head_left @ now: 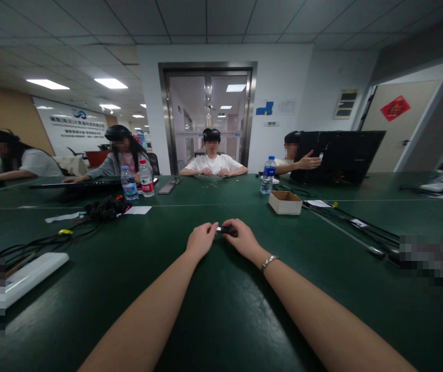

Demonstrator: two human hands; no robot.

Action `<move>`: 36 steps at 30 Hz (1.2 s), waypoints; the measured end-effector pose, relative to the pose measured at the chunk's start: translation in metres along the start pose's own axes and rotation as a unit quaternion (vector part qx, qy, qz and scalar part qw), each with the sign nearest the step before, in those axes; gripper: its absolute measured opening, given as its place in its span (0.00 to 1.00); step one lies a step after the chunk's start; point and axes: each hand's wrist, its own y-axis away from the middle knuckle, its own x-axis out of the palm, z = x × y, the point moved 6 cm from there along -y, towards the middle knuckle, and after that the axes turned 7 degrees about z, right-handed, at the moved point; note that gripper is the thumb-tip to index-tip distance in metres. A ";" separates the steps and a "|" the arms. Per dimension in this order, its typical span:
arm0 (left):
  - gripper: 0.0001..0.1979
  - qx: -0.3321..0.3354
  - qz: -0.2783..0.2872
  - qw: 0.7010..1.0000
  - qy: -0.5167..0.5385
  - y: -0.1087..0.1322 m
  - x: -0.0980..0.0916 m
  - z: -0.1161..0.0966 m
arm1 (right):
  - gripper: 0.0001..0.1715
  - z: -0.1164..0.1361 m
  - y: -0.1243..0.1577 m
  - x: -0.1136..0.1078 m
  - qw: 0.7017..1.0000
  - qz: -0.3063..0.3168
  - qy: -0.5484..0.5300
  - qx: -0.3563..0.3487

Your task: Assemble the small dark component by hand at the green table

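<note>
Both hands meet above the green table (213,289), around a small dark stick-like object (227,230) with a shiny silver end. Its exact kind is too small to make out. My right hand (245,242), with a metal band at the wrist, grips the dark part between thumb and fingers. At the silver end, the fingers of my left hand (201,241) are pinched together. A shallow open cardboard box (285,204) sits beyond my right hand.
A water bottle (268,175) stands behind the box. Two more bottles (130,185) are at the left, near bundled black cables (107,207). A white elongated case (37,276) lies at near left. Cables (356,223) and a monitor (337,157) occupy the right. Several people sit around the table.
</note>
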 end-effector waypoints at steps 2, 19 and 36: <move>0.25 -0.006 0.001 1.000 0.004 -0.001 0.001 0.002 | 0.13 -0.002 -0.001 0.000 1.000 -0.006 -0.001 0.001; 0.11 0.087 0.007 0.990 0.108 -0.008 0.006 0.001 | 0.13 -0.006 -0.001 -0.003 0.999 -0.029 -0.001 0.031; 0.18 0.112 -0.037 0.984 0.130 -0.010 0.003 0.004 | 0.14 -0.015 -0.002 -0.001 0.996 -0.041 -0.054 0.056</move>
